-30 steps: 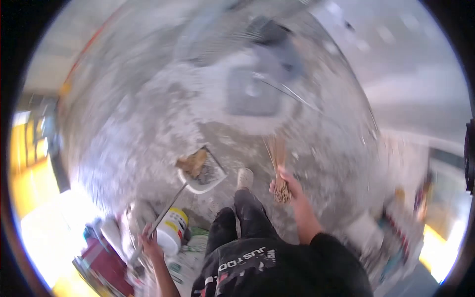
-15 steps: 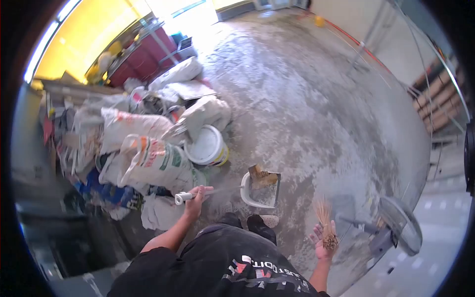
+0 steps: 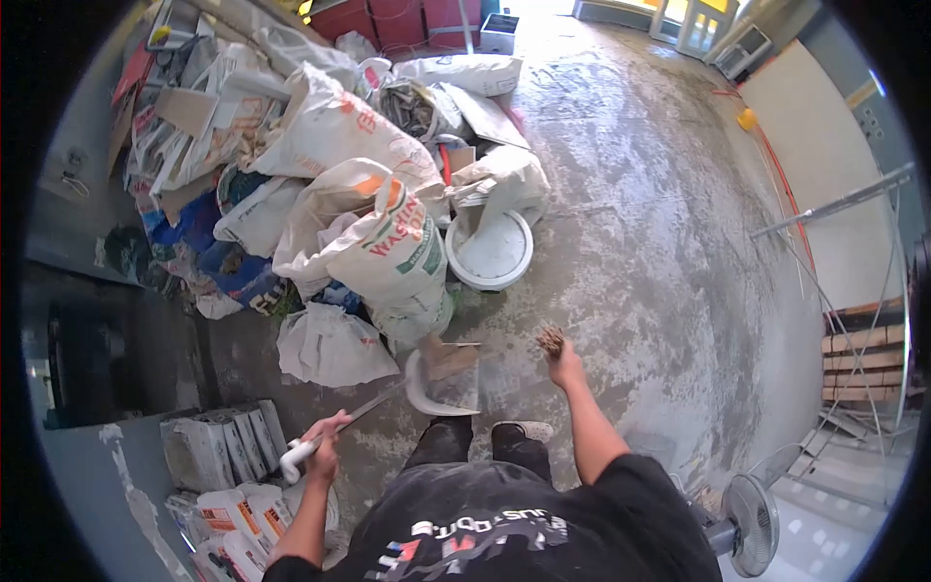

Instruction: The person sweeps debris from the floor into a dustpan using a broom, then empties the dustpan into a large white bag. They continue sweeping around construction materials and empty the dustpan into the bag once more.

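Left hand [image 3: 325, 451] closed round the handle of the long-handled dustpan [image 3: 441, 386]; pan ahead of that grip, debris inside. Right hand [image 3: 564, 369] clasps the straw broom [image 3: 551, 339], near the pan's right edge.

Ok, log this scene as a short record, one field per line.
left hand: left hand closed on the long handle of the dustpan
right hand: right hand closed on the broom, a short bundle of sticks
dustpan: pan end in front of the feet, a brown scrap in it, next to the sacks
bucket: bucket, white, beside the sacks
fan: fan on the floor at the person's right
floor: floor, grey concrete, dusty
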`<control>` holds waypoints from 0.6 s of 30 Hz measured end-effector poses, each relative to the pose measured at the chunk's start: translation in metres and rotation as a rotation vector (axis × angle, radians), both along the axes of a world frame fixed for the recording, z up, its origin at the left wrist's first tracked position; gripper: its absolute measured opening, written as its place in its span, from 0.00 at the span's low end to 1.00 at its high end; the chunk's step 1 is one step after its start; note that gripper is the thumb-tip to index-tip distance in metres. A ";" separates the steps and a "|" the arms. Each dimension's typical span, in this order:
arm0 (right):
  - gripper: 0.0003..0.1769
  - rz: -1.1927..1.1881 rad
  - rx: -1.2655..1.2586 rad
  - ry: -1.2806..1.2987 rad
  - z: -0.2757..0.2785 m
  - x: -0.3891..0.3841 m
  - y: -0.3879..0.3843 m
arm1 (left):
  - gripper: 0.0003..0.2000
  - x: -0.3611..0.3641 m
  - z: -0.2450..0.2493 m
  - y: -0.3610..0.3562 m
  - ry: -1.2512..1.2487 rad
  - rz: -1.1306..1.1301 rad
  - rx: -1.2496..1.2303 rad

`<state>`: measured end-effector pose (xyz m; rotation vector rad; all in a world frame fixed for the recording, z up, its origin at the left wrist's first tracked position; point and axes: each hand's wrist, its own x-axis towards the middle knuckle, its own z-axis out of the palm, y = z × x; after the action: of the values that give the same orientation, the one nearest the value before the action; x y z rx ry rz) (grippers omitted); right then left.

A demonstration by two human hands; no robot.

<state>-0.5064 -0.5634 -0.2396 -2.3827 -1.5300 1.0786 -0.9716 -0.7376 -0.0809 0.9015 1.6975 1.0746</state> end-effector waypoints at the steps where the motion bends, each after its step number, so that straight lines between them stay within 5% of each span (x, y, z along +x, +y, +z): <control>1: 0.26 0.057 0.037 0.009 -0.023 -0.021 0.016 | 0.19 -0.014 0.004 -0.012 -0.044 0.074 0.027; 5: 0.27 0.247 0.120 0.128 -0.110 -0.102 0.083 | 0.17 -0.059 0.033 -0.050 -0.138 0.336 0.065; 11: 0.33 0.186 0.042 0.021 -0.137 -0.199 0.168 | 0.16 -0.109 0.049 -0.092 -0.156 0.616 0.101; 16: 0.36 0.206 0.191 0.031 -0.087 -0.268 0.157 | 0.18 -0.137 0.101 -0.106 -0.121 0.842 0.055; 18: 0.33 0.317 0.361 0.441 -0.048 -0.285 0.131 | 0.20 -0.152 0.139 -0.107 -0.113 0.898 0.064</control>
<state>-0.7918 -0.4322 -0.2877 -1.5781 -1.7754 1.1624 -1.1241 -0.8448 0.0579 0.0553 2.0146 1.7168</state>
